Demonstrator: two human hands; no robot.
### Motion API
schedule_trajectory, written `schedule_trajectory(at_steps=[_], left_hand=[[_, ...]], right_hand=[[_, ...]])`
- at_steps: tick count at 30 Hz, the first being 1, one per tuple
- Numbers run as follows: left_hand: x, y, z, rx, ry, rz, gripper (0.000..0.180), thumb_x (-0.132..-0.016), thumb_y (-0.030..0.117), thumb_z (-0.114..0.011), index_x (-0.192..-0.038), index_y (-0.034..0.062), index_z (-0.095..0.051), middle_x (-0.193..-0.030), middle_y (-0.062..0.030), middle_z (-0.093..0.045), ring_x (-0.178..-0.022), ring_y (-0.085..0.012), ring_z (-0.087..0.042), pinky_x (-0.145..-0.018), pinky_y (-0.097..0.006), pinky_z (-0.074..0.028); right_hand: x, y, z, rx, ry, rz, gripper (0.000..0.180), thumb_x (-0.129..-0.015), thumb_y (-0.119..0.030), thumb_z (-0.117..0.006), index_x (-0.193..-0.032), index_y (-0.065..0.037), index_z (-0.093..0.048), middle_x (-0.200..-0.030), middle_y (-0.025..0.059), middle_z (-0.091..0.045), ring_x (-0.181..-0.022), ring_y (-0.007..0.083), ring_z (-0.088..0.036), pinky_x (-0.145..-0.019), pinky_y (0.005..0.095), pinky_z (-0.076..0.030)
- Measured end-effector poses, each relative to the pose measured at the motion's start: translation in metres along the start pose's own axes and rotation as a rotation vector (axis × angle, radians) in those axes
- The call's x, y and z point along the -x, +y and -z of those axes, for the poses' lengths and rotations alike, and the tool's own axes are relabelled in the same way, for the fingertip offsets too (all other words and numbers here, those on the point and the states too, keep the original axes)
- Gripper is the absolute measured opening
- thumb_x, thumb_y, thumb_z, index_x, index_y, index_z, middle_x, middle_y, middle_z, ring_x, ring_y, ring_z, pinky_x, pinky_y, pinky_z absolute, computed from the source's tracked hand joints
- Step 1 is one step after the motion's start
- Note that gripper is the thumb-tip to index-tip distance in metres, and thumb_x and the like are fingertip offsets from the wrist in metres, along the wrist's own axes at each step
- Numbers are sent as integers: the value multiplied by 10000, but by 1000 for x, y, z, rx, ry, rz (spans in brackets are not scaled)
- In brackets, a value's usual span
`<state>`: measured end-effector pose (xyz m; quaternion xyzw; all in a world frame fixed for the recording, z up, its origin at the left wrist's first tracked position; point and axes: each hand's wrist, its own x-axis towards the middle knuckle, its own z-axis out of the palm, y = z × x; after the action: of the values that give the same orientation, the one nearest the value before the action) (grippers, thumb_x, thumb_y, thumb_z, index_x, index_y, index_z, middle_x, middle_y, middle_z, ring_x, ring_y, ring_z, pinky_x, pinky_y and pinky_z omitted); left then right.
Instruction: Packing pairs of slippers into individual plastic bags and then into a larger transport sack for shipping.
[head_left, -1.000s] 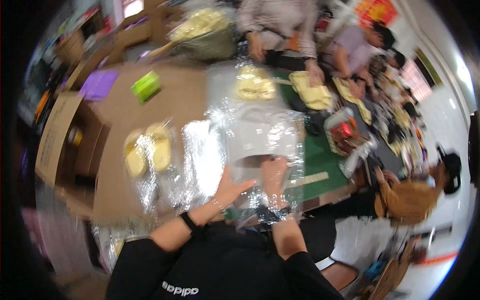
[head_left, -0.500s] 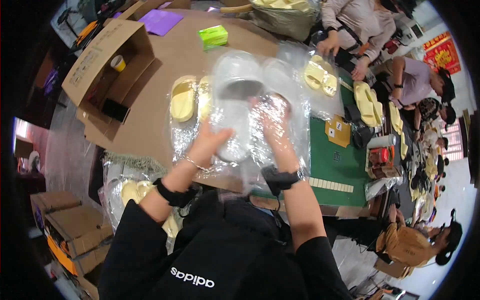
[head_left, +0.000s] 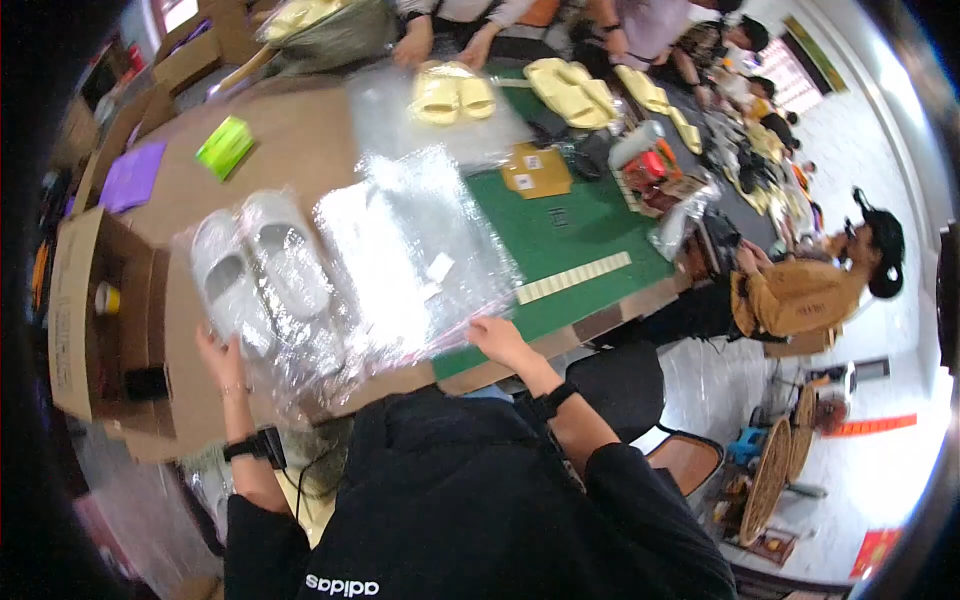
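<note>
Since half a second ago the hands have spread apart: both were pressing on the bagged slippers at the middle of the counter, and now each sits at a near corner of the plastic wrap (head_left: 400, 260).

Nearest, the left hand (head_left: 222, 362) grips the wrap's left near edge, fingers closed on the film just below the white slippers (head_left: 262, 272). The right hand (head_left: 497, 338) pinches the right near edge, fingers together on the plastic at the counter (head_left: 300, 140) rim. The slippers lie side by side inside the wrap, on its left part, over the brown cardboard top. A small white tag (head_left: 438, 268) rests on the film further right.

Left of the slippers stands an open cardboard box (head_left: 85, 300). Past the wrap the green mat (head_left: 570, 235) shows, then a lime packet (head_left: 226, 146) and a purple sheet (head_left: 130, 175). At the far end a yellow pair (head_left: 453, 95) lies in plastic before other people's hands.

The film looks slack and slippery; I judge that an uneven pull could slide the slippers toward the box or tear the thin plastic at the pinch.
</note>
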<state>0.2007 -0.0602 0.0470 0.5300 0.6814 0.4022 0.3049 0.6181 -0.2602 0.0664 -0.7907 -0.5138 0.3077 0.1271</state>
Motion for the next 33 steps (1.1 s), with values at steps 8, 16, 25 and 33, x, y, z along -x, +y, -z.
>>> schedule_trajectory(at_steps=[8,16,25,33], left_hand=[[64,115,-59,-609,-25,-765,757,-685,259,-660,-1331,82,-308,-1395,-150,-211,-1266,-382,-170,-1020,-514,-176],[49,74,-108,-1008,-466,-527,919,-615,370,-719,-1373,196,-228,-1445,-104,-97,-1283,-473,6,-1022,-593,-65],[96,124,-136,-851,-692,-615,861,-620,285,-658,-1359,108,-253,-1416,-239,-84,-1300,-441,1,-1018,-579,27],[123,112,-245,-536,-885,-874,907,-645,344,-673,-1360,42,-202,-1405,-262,-71,-1293,-444,-45,-1049,-513,-85]], right_hand=[[59,66,-36,-77,-47,-102,317,-790,-299,-569,-983,-50,-609,-921,166,-627,-864,290,-607,-754,358,-473],[60,69,-42,-273,195,-134,324,-803,-280,-540,-985,-20,-603,-914,174,-624,-866,324,-590,-753,383,-466],[56,88,-26,-352,164,-265,277,-802,-262,-543,-956,-43,-616,-890,147,-630,-832,296,-600,-725,362,-470],[0,105,-7,-418,126,-127,248,-819,-206,-555,-978,-23,-605,-840,108,-649,-768,210,-627,-681,305,-481]])
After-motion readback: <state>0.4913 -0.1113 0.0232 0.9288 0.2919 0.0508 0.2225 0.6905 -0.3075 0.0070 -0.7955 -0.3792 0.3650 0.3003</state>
